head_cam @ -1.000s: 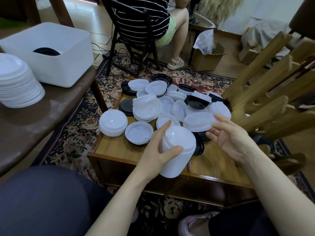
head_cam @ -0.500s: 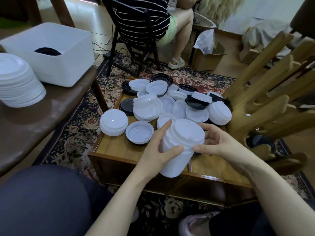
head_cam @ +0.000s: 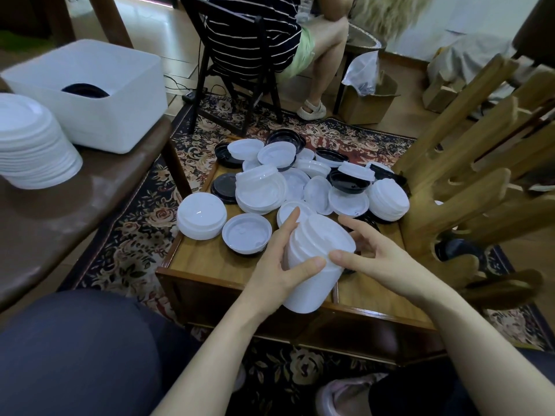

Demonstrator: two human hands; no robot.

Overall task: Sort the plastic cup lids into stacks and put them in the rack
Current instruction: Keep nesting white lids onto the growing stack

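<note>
White plastic lid stack (head_cam: 312, 265), tilted over low wooden table (head_cam: 210, 259); gripped round its side by left hand (head_cam: 274, 262) for support; topmost lid's rim pinched by right hand (head_cam: 381, 259), apparently seating it. Wooden rack (head_cam: 468, 187) alongside right.

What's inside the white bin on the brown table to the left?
Inside the white bin, the top edge of a black lid shows, perhaps a stack of them. The bin's near wall covers the rest, so how many lie below cannot be told.
</note>
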